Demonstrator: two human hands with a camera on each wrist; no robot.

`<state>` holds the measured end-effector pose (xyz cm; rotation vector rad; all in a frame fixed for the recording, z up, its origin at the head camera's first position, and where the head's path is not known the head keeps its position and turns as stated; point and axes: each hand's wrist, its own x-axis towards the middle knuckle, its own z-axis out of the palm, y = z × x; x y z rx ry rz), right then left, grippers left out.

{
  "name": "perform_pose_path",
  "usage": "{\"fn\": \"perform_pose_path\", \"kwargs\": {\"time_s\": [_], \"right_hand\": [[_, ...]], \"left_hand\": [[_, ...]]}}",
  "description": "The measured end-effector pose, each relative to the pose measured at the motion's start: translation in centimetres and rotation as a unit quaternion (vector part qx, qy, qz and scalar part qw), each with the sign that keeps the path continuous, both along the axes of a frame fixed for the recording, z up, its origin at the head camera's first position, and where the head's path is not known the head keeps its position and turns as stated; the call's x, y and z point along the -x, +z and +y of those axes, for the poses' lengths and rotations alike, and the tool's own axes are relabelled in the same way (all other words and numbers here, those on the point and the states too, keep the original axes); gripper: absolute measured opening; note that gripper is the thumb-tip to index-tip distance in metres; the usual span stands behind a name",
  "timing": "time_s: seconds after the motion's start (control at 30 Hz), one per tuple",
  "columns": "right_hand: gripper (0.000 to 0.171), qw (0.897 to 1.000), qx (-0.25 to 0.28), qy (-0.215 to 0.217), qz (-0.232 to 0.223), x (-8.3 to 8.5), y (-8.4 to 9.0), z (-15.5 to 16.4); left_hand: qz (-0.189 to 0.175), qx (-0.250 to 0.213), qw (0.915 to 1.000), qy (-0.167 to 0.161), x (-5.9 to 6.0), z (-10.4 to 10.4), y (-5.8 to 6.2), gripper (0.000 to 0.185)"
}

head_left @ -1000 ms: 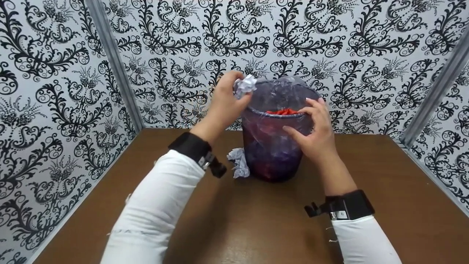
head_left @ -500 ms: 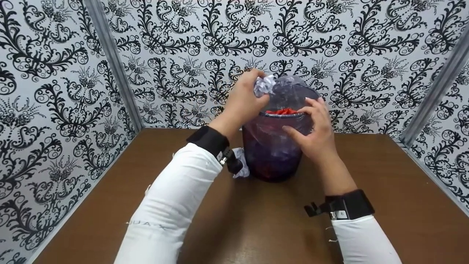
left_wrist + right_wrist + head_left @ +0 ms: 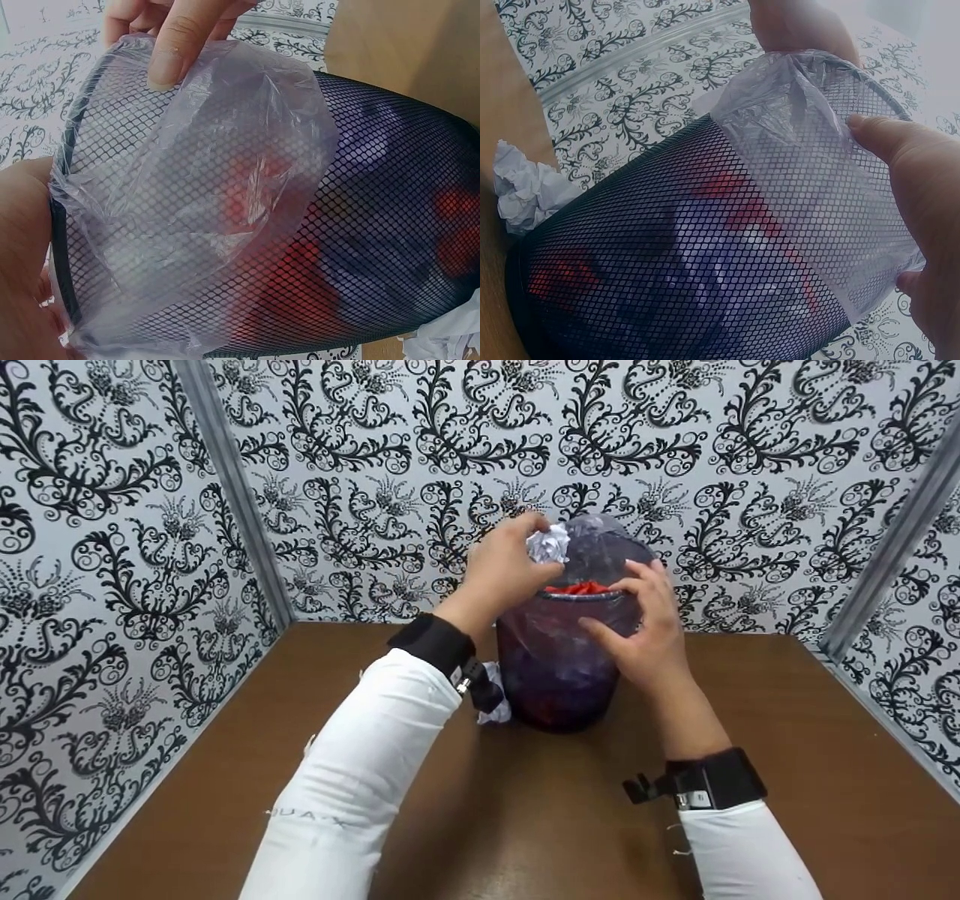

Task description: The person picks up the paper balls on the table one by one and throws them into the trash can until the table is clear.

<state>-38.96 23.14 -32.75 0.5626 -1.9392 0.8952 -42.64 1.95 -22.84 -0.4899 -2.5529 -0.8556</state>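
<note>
A black mesh wastebasket (image 3: 559, 660) lined with a clear plastic bag (image 3: 225, 172) stands upright on the brown table (image 3: 787, 735); something red (image 3: 577, 587) shows inside. My left hand (image 3: 525, 551) grips a crumpled white paper ball (image 3: 547, 544) just over the basket's left rim. My right hand (image 3: 634, 607) holds the near right rim, thumb (image 3: 907, 161) on the liner outside and fingers (image 3: 172, 45) over the edge. A second crumpled paper (image 3: 525, 187) lies on the table against the basket's left base, half hidden in the head view behind my left wrist camera.
Patterned black-and-white walls (image 3: 112, 547) close in the table on the left, back and right, with metal corner strips (image 3: 232, 487). Bare brown tabletop stretches in front of the basket and to both sides.
My left hand has carried the paper ball to the right, from beside the basket's left edge to above its rim. The right hand and the basket have stayed put.
</note>
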Motion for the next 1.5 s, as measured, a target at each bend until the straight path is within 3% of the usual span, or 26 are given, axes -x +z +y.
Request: {"fn": "perform_pose_path", "kwargs": {"time_s": [0.2,0.5,0.7,0.9,1.0,1.23,1.37,1.5], "right_hand": [[0.052,1.0,0.008,0.006,-0.005,0.0,-0.1,0.0],[0.052,1.0,0.004,0.003,-0.009,0.0,0.0,0.1],[0.053,1.0,0.002,0.003,-0.022,-0.1,-0.1,0.0],[0.053,0.999,0.005,-0.002,-0.032,-0.1,-0.1,0.2],[0.053,0.999,0.006,-0.002,-0.032,-0.1,-0.1,0.1],[0.052,1.0,0.016,0.006,-0.019,-0.2,-0.1,0.1],[0.053,0.999,0.011,0.003,-0.031,-0.2,0.0,0.1],[0.053,0.999,0.008,0.0,-0.038,-0.2,0.1,0.1]], "left_hand": [[0.003,0.018,0.9994,0.03,0.1,0.1,-0.2,0.053],[-0.02,-0.001,0.9997,0.011,0.0,-1.2,-0.7,0.069],[0.007,-0.039,0.9991,-0.015,-0.4,-3.0,-1.4,0.06],[0.065,-0.059,0.9955,-0.036,-0.3,-5.8,-2.8,0.062],[0.079,-0.071,0.9934,-0.043,-0.1,-7.5,-3.7,0.062],[0.08,-0.067,0.9945,-0.011,0.5,-10.1,-7.0,0.057],[0.055,-0.072,0.9958,-0.014,0.9,-10.9,-9.8,0.049],[0.006,-0.058,0.998,-0.023,0.9,-10.8,-12.4,0.048]]}}
